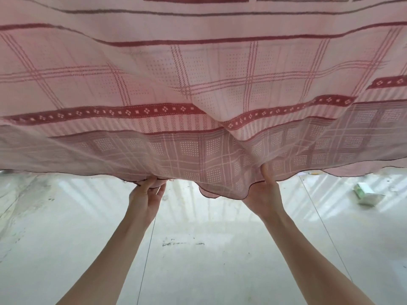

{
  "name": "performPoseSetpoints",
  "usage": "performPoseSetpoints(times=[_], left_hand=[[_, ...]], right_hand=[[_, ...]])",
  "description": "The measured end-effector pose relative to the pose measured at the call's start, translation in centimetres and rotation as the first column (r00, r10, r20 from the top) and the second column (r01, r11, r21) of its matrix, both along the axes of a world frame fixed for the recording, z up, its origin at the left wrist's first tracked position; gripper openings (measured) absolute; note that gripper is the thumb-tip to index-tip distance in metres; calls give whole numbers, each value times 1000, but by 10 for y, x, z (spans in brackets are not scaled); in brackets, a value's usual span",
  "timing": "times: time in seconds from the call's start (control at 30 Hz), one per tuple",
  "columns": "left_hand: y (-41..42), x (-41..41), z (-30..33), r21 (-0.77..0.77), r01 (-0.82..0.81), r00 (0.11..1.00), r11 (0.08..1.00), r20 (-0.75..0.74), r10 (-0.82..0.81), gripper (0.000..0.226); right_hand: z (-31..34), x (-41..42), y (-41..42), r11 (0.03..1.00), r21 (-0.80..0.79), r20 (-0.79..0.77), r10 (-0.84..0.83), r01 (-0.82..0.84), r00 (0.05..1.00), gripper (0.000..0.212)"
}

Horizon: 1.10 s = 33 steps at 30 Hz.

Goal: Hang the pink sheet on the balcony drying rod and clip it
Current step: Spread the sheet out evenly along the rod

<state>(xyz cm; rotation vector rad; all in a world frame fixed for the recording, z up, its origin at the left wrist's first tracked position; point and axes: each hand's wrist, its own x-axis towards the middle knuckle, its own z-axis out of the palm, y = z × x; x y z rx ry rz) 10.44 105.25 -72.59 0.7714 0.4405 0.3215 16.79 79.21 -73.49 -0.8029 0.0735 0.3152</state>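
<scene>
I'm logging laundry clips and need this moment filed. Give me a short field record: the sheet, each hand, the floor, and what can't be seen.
sheet: pink sheet with dark red bands, spread across the top of the view, lower hem hanging free
left hand: left hand grips the hem
right hand: right hand grips the hem, apart from the left
floor: pale tiled floor; small green-and-white box at right
not visible: drying rod, clips
</scene>
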Motion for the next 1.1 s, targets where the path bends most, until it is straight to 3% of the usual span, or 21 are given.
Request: performPoseSetpoints(times=[0.03,0.07,0.1,0.17,0.27,0.37,0.43,0.47,0.57,0.67,0.8,0.87,1.03,1.1], left_hand=[[2,0,-1,-11,-9,1000,1000,-4,9,23],[4,0,-2,-25,-24,1000,999,-7,24,27],[8,0,-2,-39,-46,999,998,-12,46,29],[18,1,-4,-34,-87,996,996,-27,86,28],[24,5,-6,4,-89,994,996,-57,89,25],[20,9,-9,-11,-90,995,996,-54,89,23],[18,11,-8,-50,-105,994,993,-35,103,24],[17,12,-8,-74,-118,993,990,-27,116,25],[11,14,-8,-131,-143,990,981,-11,143,29],[1,10,-9,-180,-77,995,981,44,86,34],[-18,0,-10,-177,244,963,953,164,-216,23],[-22,0,-12,-119,315,941,942,173,-292,19],[-10,7,-22,-79,79,997,994,31,-76,40],[-2,10,-24,-103,10,1000,995,24,-8,34]], right_hand=[[-1,8,-1,974,224,-171,73,-34,982,43],[3,14,-3,931,364,-213,95,-12,972,28],[5,19,-10,920,392,-142,60,1,988,28],[-1,30,-34,938,328,31,-125,108,992,47],[2,46,-60,908,351,36,-255,227,966,70],[-2,52,-75,902,366,48,-265,230,963,91],[-4,51,-78,880,396,-6,-283,262,959,79],[-6,49,-79,878,381,-44,-295,288,955,63],[-8,41,-73,916,220,-61,-331,336,942,25],[-12,31,-66,895,165,-173,-387,414,906,16],[-11,29,-58,893,62,-209,-425,446,881,9],[-11,32,-56,888,73,-218,-430,454,876,10],[-9,43,-54,898,159,-209,-375,410,903,15],[-9,47,-60,892,227,-204,-349,391,915,22]])
